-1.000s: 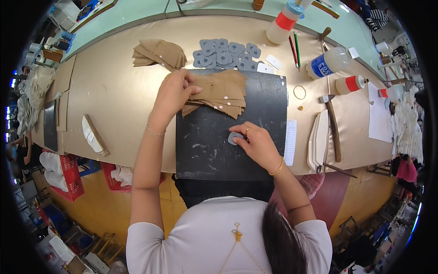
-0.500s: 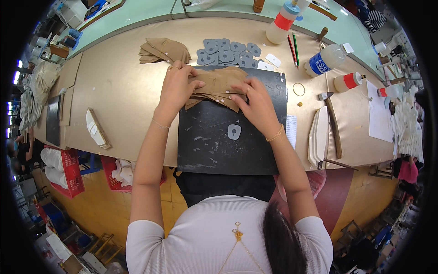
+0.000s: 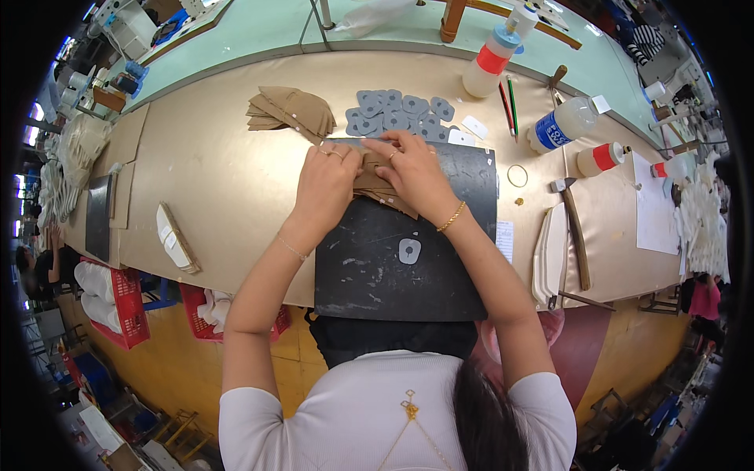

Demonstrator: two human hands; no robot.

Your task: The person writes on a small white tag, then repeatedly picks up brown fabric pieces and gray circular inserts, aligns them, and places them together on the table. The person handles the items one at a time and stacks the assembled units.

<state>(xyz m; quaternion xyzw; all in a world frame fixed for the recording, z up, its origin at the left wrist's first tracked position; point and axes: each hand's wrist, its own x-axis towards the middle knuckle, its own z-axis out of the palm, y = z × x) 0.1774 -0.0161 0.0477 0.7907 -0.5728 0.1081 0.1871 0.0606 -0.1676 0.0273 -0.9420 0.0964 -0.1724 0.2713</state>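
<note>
My left hand [image 3: 326, 182] is closed on the left end of a stack of brown cut pieces [image 3: 378, 187], on the upper part of a black board [image 3: 377, 275]. From the right, my right hand [image 3: 416, 169] bends across the same stack, its thumb and fingers pinching the top brown piece near my left hand. The hands almost touch and hide much of the stack. One small grey piece with a dark keyhole-shaped mark [image 3: 409, 251] lies on the board below them.
Beyond the board lie a fanned brown stack [image 3: 294, 110] and a heap of grey pieces [image 3: 397, 111]. On the right are a hammer [image 3: 576, 235], cream curved pieces [image 3: 550, 255], two pencils [image 3: 509, 108] and several bottles [image 3: 559, 125]. Another cream piece [image 3: 177, 239] lies left.
My right hand has moved left and up over the brown stack, close to my left hand. My left hand has shifted slightly right. The whole view has tilted a little.
</note>
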